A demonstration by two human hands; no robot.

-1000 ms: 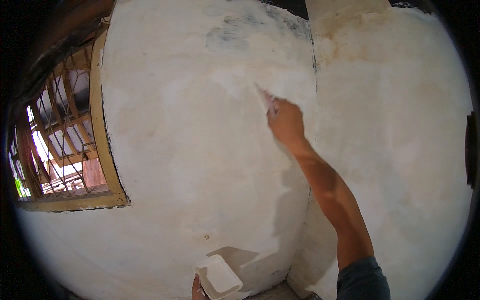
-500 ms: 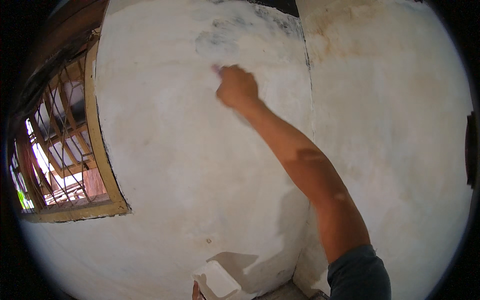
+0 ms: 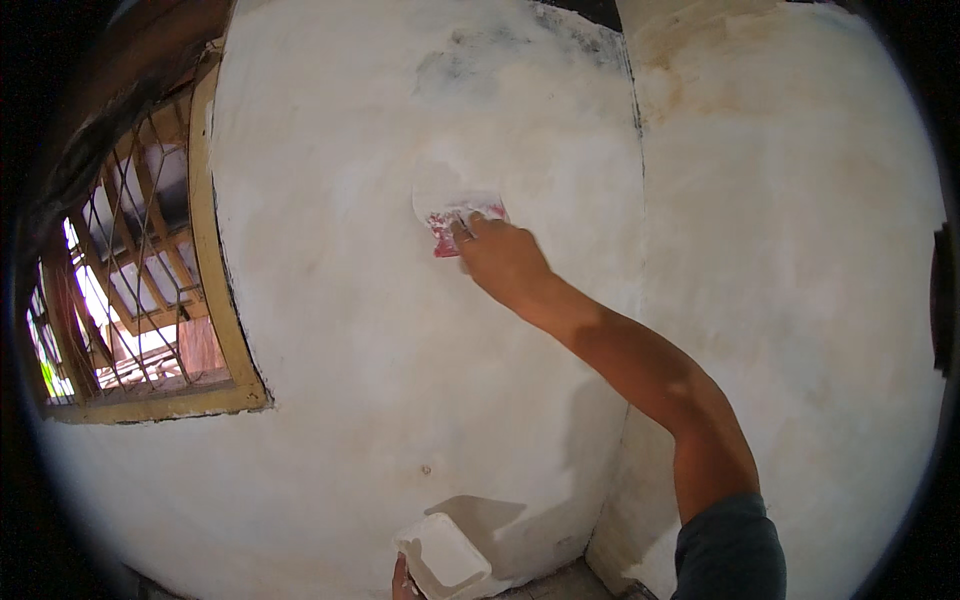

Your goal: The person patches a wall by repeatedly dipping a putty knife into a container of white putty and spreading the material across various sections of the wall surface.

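My right hand (image 3: 503,258) is closed round a red putty scraper (image 3: 446,240) smeared with white. Its wide edge lies against the pale plastered wall (image 3: 340,300), where a slightly different patch shows just above it. Low in the view, my left hand (image 3: 402,582) grips the side of a white rectangular tub (image 3: 455,553), tilted so that its inside shows. Whitish paste seems to coat the tub's inside. Only a few fingers of the left hand are visible; the rest is below the picture's edge.
A barred window with a yellowish wooden frame (image 3: 238,345) is set in the wall at left. Dark smudges (image 3: 480,55) mark the wall's top. A second wall (image 3: 770,290) meets it at a corner on the right. A bit of floor (image 3: 560,585) shows at the bottom.
My right hand has come down the wall, and the scraper's broad face now shows where it was a blur before. The left hand and tub keep nearly the same place.
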